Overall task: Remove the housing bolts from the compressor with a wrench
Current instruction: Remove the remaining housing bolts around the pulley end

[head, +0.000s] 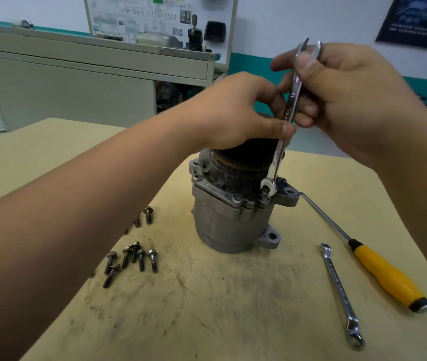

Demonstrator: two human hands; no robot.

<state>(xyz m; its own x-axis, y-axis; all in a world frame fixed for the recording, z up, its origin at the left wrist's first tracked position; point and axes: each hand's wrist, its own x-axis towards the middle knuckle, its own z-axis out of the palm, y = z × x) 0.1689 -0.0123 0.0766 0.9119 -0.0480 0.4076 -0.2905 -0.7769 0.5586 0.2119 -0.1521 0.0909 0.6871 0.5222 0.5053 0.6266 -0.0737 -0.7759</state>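
Nearest us, our left forearm [64, 243] led to the left grip [236, 113], curled over the top of the compressor [228, 220], which stood upright on the desk [207, 308]. Our right grip [337, 92] pinched the upper end of the wrench [284, 142], its lower jaw seated on a raised bolt [266, 192]. We judged the steep wrench liable to slip off, rounding the head or tipping the compressor.

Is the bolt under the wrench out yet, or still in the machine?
Still in. The bolt stands upright in the compressor's flange, with the wrench's lower end fitted around its head.
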